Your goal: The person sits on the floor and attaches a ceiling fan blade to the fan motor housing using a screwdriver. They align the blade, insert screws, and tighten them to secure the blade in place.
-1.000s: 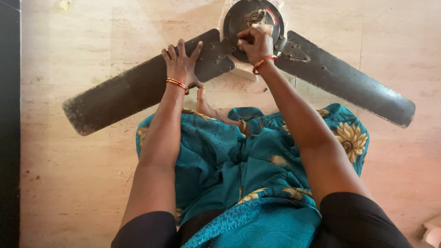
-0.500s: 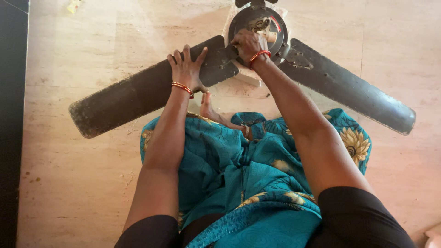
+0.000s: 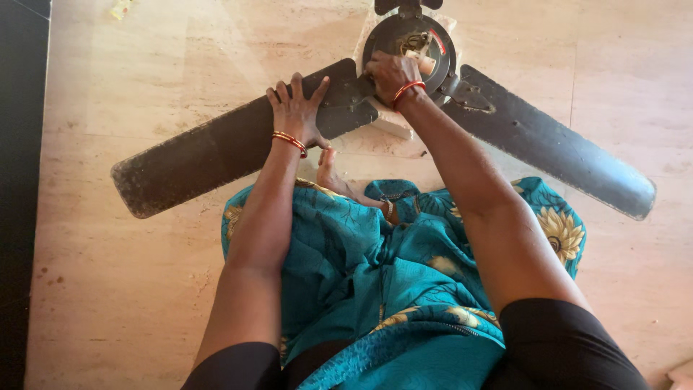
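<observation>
1. A dark, dusty metal ceiling fan (image 3: 404,79) lies flat on the pale beige stone floor (image 3: 144,87), close to the floor's far edge, just in front of the seated person.
2. Its round dark motor hub (image 3: 411,47) sits on a small pale slab (image 3: 393,126) that peeks out beneath it; a red mark and some brass-coloured parts show on top of the hub.
3. The right hand (image 3: 392,72), with a red bangle at the wrist, rests on the near left side of the hub, fingers curled shut over a part there; what exactly it pinches I cannot tell.
4. The left hand (image 3: 296,112), wearing red and gold bangles, lies palm down with fingers spread flat on the long left blade (image 3: 216,155), near where that blade meets the hub. It presses rather than grasps.
5. The left blade stretches towards the floor's left edge, its worn tip pointing down-left.
6. The long right blade (image 3: 556,155) runs from its metal bracket at the hub down towards the right edge of the floor.
7. A third blade stub (image 3: 408,6) is cut off at the far edge.
8. A bare foot (image 3: 332,173) pokes out from teal flowered cloth (image 3: 375,267), just beside the left blade's near edge.
9. A dark strip (image 3: 18,180) borders the floor's left side.
</observation>
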